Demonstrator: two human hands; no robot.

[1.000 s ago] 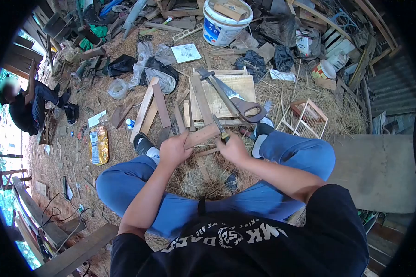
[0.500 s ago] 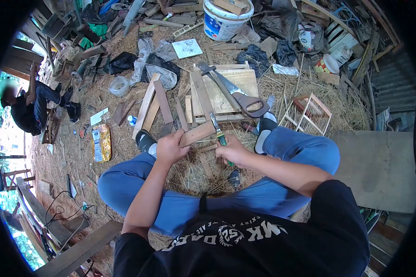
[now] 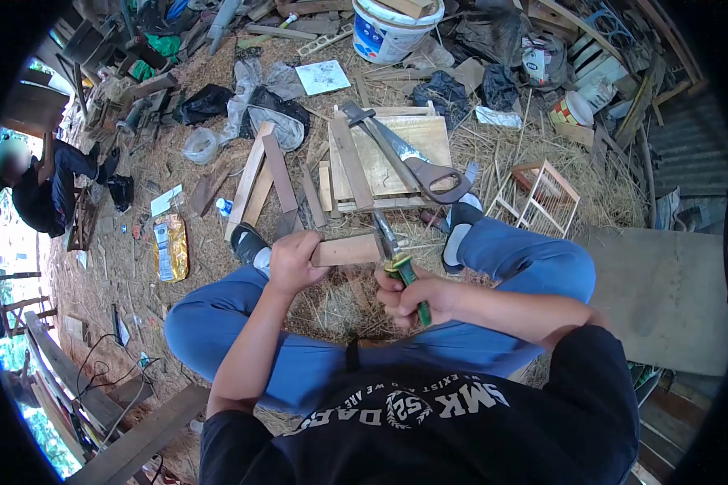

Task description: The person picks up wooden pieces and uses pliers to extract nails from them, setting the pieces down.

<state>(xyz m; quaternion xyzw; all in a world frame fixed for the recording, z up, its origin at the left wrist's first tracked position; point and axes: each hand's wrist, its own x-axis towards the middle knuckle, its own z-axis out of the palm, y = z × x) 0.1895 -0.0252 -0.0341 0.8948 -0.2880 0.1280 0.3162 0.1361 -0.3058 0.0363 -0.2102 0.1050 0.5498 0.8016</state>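
My left hand [image 3: 294,262] is wrapped around one end of a short wood block [image 3: 346,250], held level above the ground between my legs. In my right hand [image 3: 419,297] is a hand tool with a green-and-yellow handle [image 3: 413,288] and a narrow metal head [image 3: 386,232]; its exact kind is unclear. The metal head is at the block's right end; whether they touch I cannot tell. Just beyond, a handsaw [image 3: 412,160] lies across a wooden panel [image 3: 412,133], beside a long wood strip [image 3: 351,166].
Several wood pieces [image 3: 277,174] lie ahead on the left, near a gold packet [image 3: 171,248]. A small slatted frame [image 3: 546,200] stands at right. Farther back are a white bucket [image 3: 378,36] and black plastic bags [image 3: 445,101]. Another person [image 3: 44,182] sits at far left.
My right hand has moved slightly down and toward me, and the tool has tilted, showing more of its handle. The wood block has turned closer to level in my left hand.
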